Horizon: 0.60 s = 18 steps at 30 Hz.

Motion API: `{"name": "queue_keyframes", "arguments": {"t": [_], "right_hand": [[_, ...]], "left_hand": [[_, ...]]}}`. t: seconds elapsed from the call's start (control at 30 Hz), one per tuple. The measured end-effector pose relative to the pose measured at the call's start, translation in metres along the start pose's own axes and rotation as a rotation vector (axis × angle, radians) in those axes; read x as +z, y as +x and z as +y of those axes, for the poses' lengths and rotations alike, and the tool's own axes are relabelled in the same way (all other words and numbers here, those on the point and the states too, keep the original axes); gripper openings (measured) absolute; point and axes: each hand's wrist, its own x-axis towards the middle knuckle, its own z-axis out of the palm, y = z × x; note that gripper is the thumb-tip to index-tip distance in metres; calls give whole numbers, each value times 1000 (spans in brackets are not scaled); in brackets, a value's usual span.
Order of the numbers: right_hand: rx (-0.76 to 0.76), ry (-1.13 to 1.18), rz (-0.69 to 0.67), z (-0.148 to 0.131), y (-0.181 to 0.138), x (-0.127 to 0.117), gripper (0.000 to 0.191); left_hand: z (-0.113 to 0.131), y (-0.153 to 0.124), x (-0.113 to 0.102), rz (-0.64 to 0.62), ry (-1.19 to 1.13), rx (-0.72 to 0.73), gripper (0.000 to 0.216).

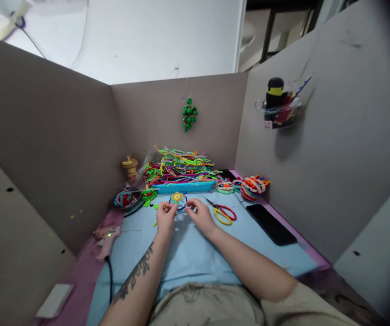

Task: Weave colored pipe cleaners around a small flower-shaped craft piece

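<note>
Between my hands is a small round coloured craft piece [178,198] with a yellow-orange centre and blue and white around it. It looks made of bent fuzzy stems. My left hand [166,215] pinches its left side, fingers closed. At its right edge, my right hand [199,213] has its thumb and fingers curled onto the rim. The fingertips partly hide the piece. Scissors [224,213] with one red and one yellow handle lie just right of my right hand, blades pointing up and left.
A blue tray [184,187] heaped with coloured fuzzy stems [181,165] stands behind. A pink glue gun [108,240] with a cord lies left, near a dark bowl [135,203]. A black phone [271,225] and a striped fuzzy craft [252,188] are at right. Grey panels enclose the table.
</note>
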Motion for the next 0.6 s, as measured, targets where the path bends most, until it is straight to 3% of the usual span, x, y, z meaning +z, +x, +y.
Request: {"name": "queue_keyframes", "arguments": {"t": [0.33,0.6], "right_hand": [[3,31,74,9,4,2,14],[68,105,111,17,8,2,15]], "left_hand": [[4,-6,3,-171,55,9,43],[0,-7,5,-220,119,32,39]]}}
